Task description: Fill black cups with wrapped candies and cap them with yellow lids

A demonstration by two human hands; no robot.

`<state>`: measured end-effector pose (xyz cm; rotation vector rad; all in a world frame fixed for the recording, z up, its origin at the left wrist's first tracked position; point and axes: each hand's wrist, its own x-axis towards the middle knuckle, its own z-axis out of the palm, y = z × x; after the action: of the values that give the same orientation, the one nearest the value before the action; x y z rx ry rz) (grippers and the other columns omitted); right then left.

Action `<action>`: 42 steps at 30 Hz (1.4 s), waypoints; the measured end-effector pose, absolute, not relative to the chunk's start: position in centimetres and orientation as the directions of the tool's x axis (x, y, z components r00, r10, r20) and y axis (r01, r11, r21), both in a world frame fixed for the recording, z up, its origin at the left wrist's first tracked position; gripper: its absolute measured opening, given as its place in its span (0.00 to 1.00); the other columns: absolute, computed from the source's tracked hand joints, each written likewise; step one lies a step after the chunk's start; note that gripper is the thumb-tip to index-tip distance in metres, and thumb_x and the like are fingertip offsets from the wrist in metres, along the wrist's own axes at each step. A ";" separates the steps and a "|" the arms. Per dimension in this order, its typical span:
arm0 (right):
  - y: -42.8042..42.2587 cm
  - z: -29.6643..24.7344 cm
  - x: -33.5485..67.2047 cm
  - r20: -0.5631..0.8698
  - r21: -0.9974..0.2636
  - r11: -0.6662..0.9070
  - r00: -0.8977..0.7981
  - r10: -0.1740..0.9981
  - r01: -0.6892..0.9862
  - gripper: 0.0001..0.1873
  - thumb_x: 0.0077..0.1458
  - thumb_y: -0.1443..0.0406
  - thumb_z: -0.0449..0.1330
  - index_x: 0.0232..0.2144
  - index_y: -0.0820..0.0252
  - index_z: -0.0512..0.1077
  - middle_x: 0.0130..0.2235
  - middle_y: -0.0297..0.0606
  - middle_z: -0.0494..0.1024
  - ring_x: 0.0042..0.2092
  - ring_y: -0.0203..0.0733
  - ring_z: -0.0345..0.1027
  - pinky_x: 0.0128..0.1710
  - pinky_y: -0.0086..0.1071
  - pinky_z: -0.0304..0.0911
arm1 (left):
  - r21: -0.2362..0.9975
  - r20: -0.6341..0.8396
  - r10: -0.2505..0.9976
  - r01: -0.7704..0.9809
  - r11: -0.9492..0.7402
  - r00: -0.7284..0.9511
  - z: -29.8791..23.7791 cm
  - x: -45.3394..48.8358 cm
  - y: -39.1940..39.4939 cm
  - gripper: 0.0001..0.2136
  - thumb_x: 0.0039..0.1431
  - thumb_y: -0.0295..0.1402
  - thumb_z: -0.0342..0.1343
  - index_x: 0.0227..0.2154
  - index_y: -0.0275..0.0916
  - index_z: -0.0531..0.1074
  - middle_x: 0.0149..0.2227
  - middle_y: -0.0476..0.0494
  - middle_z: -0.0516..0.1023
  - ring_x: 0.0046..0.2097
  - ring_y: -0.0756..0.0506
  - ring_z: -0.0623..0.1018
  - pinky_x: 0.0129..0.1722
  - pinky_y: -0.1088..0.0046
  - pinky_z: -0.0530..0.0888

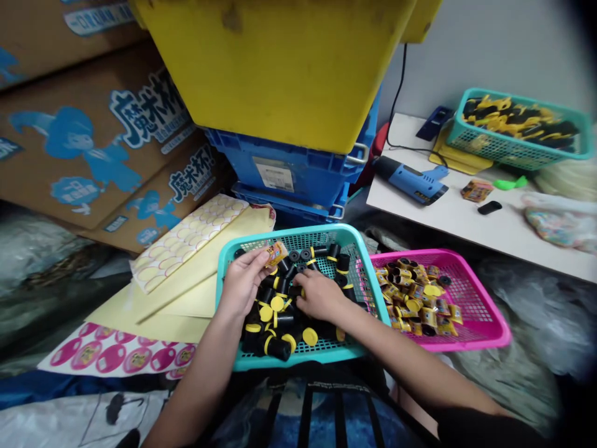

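Observation:
My left hand is closed on a small printed wrapper sleeve, yellow-orange with dark lettering, pinched between thumb and fingers. It is raised over the left side of a teal mesh basket. Inside the basket lie many small black cylinders with yellow caps. My right hand reaches down among them, fingers curled onto a black cylinder that they partly hide. Beside it on the right, a pink basket holds a pile of cylinders in printed wrappers.
Blue crates topped by a yellow bin rise straight ahead. Cardboard boxes and sticker sheets are at left. On the white table lie a blue heat gun and another teal basket.

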<state>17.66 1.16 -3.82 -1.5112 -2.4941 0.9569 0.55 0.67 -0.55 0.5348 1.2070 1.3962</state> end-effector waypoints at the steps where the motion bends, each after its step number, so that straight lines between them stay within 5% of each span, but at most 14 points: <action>1: 1.7 -3.4 18.4 -0.206 -0.624 0.288 -0.508 0.836 0.726 0.12 0.50 0.67 0.59 0.40 0.61 0.72 0.43 0.45 0.73 0.45 0.48 0.68 0.43 0.39 0.64 | 0.871 -0.321 0.918 -0.454 0.189 -0.232 -0.5 0.5 0.5 0.14 0.39 0.35 0.70 0.30 0.35 0.79 0.33 0.43 0.83 0.33 0.49 0.79 0.33 0.76 0.75; 4: 3.4 -1.9 20.8 -0.091 -0.941 0.061 -0.423 0.901 0.333 0.16 0.51 0.61 0.61 0.43 0.58 0.72 0.42 0.40 0.73 0.42 0.40 0.69 0.43 0.36 0.65 | 0.874 -0.316 0.925 -0.443 0.198 -0.210 -0.4 0.3 0.1 0.13 0.40 0.36 0.70 0.29 0.35 0.79 0.33 0.42 0.83 0.34 0.48 0.80 0.34 0.75 0.76; 6: 4.1 -0.9 21.8 -0.063 -0.998 -0.054 -0.355 0.933 0.035 0.19 0.48 0.59 0.64 0.43 0.58 0.72 0.38 0.36 0.74 0.37 0.37 0.68 0.39 0.33 0.65 | 0.880 -0.312 0.930 -0.428 0.206 -0.193 -0.4 0.4 0.0 0.13 0.40 0.37 0.70 0.29 0.36 0.80 0.33 0.42 0.83 0.35 0.47 0.80 0.34 0.74 0.76; 9: 4.2 0.4 22.1 -0.032 -0.989 -0.076 -0.323 0.946 -0.125 0.18 0.43 0.59 0.69 0.38 0.58 0.73 0.30 0.32 0.72 0.31 0.34 0.66 0.33 0.29 0.63 | 0.895 -0.307 0.936 -0.385 0.224 -0.170 -0.4 0.8 -0.1 0.13 0.40 0.37 0.70 0.29 0.37 0.80 0.31 0.43 0.83 0.33 0.48 0.80 0.34 0.76 0.77; 22: 4.0 -0.3 22.1 0.006 -1.000 0.017 -0.392 0.920 0.024 0.16 0.46 0.58 0.67 0.38 0.59 0.75 0.37 0.37 0.77 0.35 0.37 0.69 0.39 0.33 0.65 | 0.942 -0.224 0.968 -0.279 0.186 -0.112 -0.7 1.3 -0.1 0.11 0.47 0.39 0.66 0.33 0.40 0.81 0.36 0.43 0.83 0.35 0.47 0.80 0.34 0.74 0.78; 34: 3.4 -0.5 21.8 0.170 -0.984 0.142 -0.360 0.917 -0.104 0.14 0.46 0.61 0.68 0.37 0.57 0.73 0.41 0.38 0.76 0.43 0.40 0.70 0.46 0.37 0.66 | 0.937 -0.209 0.967 -0.312 0.156 -0.144 0.0 1.6 0.2 0.11 0.46 0.39 0.66 0.31 0.39 0.80 0.34 0.44 0.83 0.35 0.46 0.80 0.33 0.73 0.79; 42: 3.3 -0.5 21.1 0.131 -0.990 0.138 -0.328 0.935 -0.001 0.16 0.46 0.59 0.68 0.38 0.56 0.74 0.42 0.40 0.76 0.43 0.43 0.70 0.47 0.41 0.67 | 0.986 -0.151 0.984 -0.082 0.143 -0.096 1.2 2.1 -0.1 0.14 0.45 0.40 0.66 0.34 0.38 0.80 0.38 0.41 0.82 0.40 0.42 0.80 0.41 0.67 0.77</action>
<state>21.12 3.33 -0.52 -0.9448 -1.5282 1.3306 2.10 -0.11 1.24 0.9948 1.2935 1.2067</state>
